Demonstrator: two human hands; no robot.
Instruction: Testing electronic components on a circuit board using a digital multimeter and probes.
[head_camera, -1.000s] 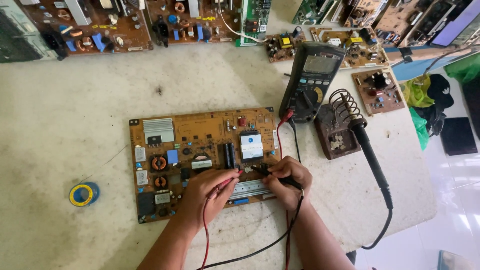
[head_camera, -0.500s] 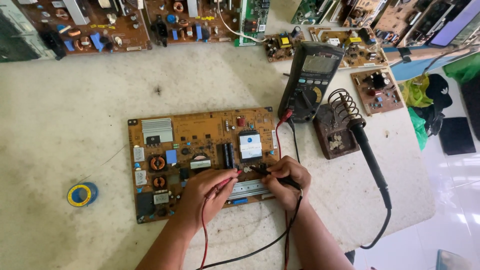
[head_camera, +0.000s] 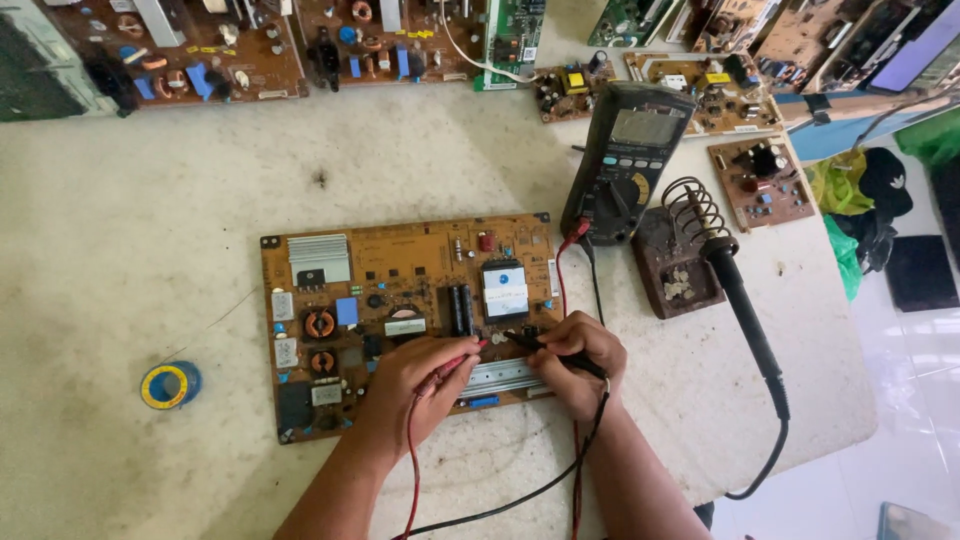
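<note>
Head view: left hand (head_camera: 415, 385) pinches red probe (head_camera: 455, 362), right hand (head_camera: 578, 352) pinches black probe (head_camera: 545, 345); both tips on circuit board (head_camera: 400, 300), flat on table (head_camera: 150, 260). Board looks light, stiff, fragile; best held by edges. Multimeter (head_camera: 625, 165) behind it.

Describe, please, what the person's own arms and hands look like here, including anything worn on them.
Both forearms are bare as far as the frame's bottom edge, with no sleeves in view. The left hand and right hand wear no gloves, and no watch, ring or bracelet shows. No markings can be made out.
</note>
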